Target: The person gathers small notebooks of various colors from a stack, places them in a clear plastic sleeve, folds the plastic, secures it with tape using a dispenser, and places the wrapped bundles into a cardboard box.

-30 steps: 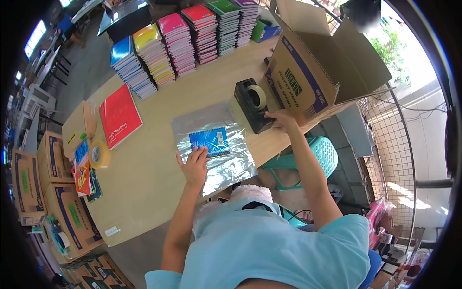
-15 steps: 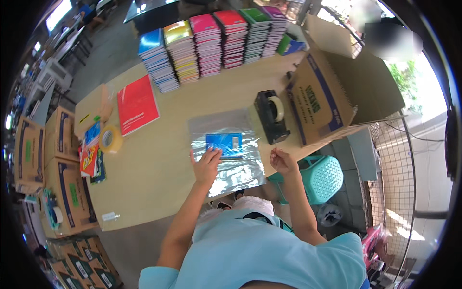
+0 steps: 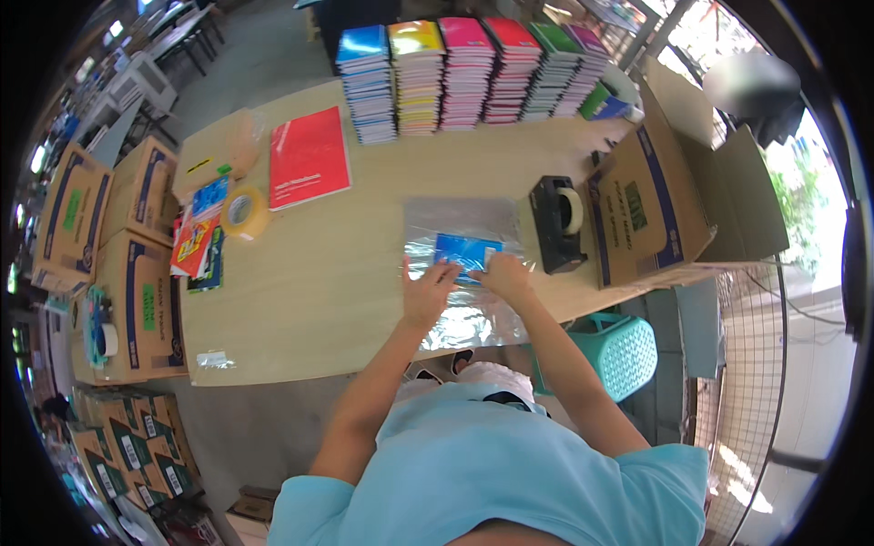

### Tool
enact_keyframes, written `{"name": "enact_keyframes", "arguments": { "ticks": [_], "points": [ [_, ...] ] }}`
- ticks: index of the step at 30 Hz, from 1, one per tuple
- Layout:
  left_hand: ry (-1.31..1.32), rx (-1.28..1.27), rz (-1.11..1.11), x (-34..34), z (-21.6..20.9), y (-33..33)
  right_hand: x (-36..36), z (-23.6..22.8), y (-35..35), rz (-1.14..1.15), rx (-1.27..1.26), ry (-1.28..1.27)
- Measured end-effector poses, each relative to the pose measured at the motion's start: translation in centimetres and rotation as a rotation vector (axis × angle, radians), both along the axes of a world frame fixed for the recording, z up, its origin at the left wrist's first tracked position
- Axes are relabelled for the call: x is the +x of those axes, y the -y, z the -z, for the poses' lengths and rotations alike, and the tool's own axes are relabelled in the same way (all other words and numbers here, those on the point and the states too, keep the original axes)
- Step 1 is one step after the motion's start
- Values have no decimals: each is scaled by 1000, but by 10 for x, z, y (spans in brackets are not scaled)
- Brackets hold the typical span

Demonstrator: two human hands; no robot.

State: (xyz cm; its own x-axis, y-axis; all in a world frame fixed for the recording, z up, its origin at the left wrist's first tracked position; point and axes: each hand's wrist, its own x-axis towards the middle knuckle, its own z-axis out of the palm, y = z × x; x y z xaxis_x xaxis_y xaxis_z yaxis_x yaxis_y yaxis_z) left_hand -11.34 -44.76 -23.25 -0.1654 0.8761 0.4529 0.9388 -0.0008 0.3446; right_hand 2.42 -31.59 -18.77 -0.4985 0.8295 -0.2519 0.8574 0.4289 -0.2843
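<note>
Notebook (image 3: 460,246), blue, lies on or inside clear plastic (image 3: 462,213) near the worktop (image 3: 300,291)'s near edge; the spread left hand (image 3: 426,293) should steady it flat; the right hand (image 3: 506,276) curls at its right end, pinch unclear.

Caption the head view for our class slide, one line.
Left hand and right hand at a small blue notebook and clear plastic, tape dispenser to the right.

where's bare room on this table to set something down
The widest bare patch of table lies between the yellow tape roll and the plastic sheet. Another runs between that sheet and the notebook stacks. Crowded: the right side, with tape dispenser and open carton, and the blue notebook, where left hand and right hand work.
</note>
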Motion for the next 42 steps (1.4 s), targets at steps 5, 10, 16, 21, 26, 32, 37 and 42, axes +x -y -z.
{"name": "enact_keyframes", "arguments": {
  "ticks": [5,10,16,21,26,32,37,42],
  "points": [
    [250,-464,-58,-5,34,31,-2,15,15,-301,96,14],
    [17,86,106,14,-17,23,50,68,-62,-653,231,82],
    [170,130,-532,71,-16,62,10,-31,-26,-893,160,-14],
    [668,106,-961,103,30,4,-34,62,-167,-823,209,-533],
    [1950,614,-236,96,35,-47,-53,32,-97,-844,-305,-203],
    [1098,620,-457,122,5,-63,18,17,-69,-561,-196,-1018],
    [659,387,-227,85,11,-10,33,83,-37,-268,-485,-920],
    [671,303,-160,74,10,-20,28,55,-23,-139,-716,-1198]
  ]
}}
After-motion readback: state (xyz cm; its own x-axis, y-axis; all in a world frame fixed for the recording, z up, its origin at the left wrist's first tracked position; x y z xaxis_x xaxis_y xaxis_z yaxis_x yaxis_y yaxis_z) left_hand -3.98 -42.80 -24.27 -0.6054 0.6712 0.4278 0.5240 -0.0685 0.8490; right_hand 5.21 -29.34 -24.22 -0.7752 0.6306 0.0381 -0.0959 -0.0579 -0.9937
